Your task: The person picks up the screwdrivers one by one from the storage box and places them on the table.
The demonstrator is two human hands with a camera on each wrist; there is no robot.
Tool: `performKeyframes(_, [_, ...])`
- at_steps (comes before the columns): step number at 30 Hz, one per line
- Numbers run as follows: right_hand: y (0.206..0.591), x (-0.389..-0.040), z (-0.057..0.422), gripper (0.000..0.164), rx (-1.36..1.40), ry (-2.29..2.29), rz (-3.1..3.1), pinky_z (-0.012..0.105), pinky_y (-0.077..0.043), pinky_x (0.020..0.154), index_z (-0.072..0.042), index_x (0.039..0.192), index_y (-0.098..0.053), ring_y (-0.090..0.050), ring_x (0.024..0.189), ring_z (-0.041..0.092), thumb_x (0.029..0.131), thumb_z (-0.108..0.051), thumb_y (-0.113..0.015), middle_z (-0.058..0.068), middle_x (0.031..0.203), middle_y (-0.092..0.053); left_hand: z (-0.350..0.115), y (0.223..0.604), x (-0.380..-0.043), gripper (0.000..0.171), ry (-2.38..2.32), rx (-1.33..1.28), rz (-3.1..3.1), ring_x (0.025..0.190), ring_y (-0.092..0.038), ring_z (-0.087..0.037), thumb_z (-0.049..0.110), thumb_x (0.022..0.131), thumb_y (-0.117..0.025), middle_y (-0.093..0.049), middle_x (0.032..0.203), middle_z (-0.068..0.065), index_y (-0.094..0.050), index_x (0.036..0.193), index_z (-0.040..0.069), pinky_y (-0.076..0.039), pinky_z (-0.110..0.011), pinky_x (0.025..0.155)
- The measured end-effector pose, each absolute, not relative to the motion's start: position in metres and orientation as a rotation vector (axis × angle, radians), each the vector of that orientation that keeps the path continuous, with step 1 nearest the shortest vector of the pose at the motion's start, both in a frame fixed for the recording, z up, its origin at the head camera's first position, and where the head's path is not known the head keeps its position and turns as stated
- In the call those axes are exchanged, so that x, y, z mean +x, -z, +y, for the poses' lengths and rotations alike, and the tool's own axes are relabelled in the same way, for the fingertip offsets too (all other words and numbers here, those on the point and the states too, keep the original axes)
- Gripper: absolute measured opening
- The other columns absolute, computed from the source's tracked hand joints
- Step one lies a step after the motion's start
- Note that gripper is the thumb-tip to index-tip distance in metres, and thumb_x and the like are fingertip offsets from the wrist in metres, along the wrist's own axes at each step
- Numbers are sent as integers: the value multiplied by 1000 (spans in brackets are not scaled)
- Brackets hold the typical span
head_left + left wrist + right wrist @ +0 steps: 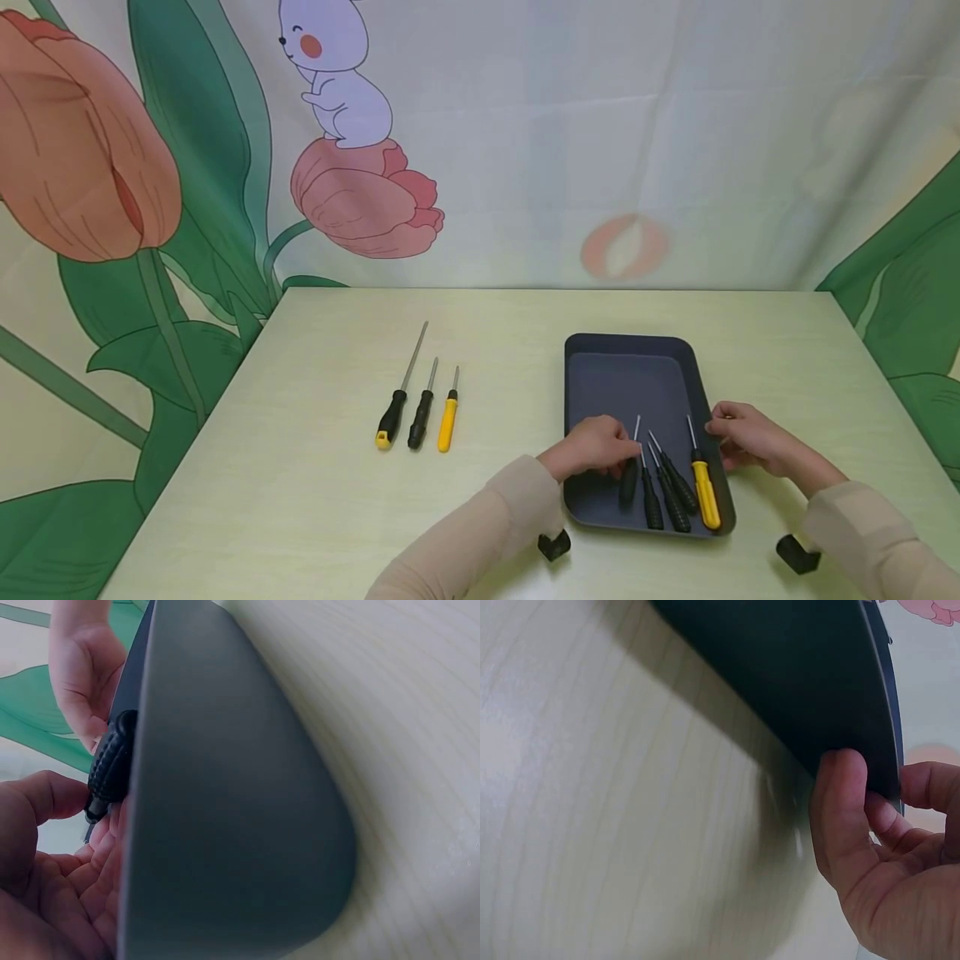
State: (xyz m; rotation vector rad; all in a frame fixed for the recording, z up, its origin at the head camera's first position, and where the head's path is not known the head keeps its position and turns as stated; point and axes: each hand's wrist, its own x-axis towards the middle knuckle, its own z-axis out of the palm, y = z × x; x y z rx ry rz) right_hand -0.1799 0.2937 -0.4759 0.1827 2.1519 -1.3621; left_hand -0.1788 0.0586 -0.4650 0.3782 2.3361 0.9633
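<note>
A dark grey tray (626, 343) holds several black-handled screwdrivers and one yellow-handled screwdriver (705, 493). My left hand (598, 443) reaches over the tray's left side. Its thumb and fingers pinch the leftmost black screwdriver (628, 485), near where handle meets shaft. Beside that one lie other black screwdrivers (651, 504), all in the tray's near half. At the tray's right rim is my right hand (753, 437). In the right wrist view, the fingers (845, 795) press the outer wall while the thumb bends over the rim. The tray wall hides part of the left fingers.
Left of the tray, three screwdrivers lie side by side on the pale wooden table (300, 500): a long black-and-yellow one (392, 419), a black one (422, 419) and a small yellow one (447, 423). A printed curtain (510, 167) hangs behind the table's far edge.
</note>
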Motion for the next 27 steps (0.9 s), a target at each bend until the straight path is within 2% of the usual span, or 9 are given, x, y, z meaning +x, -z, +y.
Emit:
performKeyframes(7, [473, -179, 293, 11, 185, 1354, 2153, 27, -49, 55, -1, 91, -38, -54, 60, 14, 90, -12, -38, 4, 78, -53, 56, 460, -178, 31, -994, 392, 2330, 50, -56, -16, 23, 86, -54, -58, 57, -4, -46, 58, 12, -41, -22, 46])
performKeyframes(13, [473, -178, 293, 12, 181, 1349, 2157, 27, -49, 55, 0, 91, -38, -54, 60, 14, 90, -12, -39, 4, 78, -53, 53, 456, -179, 24, -1039, 400, 2312, 54, -59, -17, 21, 86, -54, -53, 58, 0, -49, 65, 10, -43, -21, 47])
performKeyframes(27, [474, -179, 293, 11, 177, 1364, 2149, 27, -49, 55, -1, 89, -38, -54, 59, 14, 89, -12, -38, 4, 77, -53, 39, 451, -187, 20, -1059, 431, 2333, 51, -55, -10, 24, 85, -56, -57, 63, 0, -57, 70, 9, -45, -21, 50])
